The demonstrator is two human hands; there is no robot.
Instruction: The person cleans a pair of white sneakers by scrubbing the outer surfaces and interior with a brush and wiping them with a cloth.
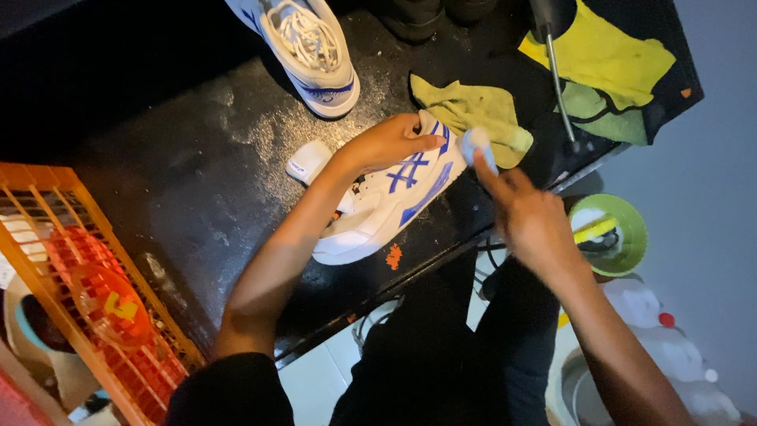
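Left hand (386, 143) of ours is clamped over the heel of the white sneaker with blue stripes (386, 201) lying on its side at the centre of the dark worktop (197, 189), while our right hand (532, 221) pinches a small pale sponge (478, 146) against its heel end. We judge the shoe light, its sole stiff, its upper soft and slippery if wet, so gripping heel and sole suits it. No labelled packages show; a green bowl (623, 237) sits at the right.

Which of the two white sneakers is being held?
The white sneaker with blue stripes at the table's front edge, gripped by the left hand. The other laced white sneaker lies untouched farther back.
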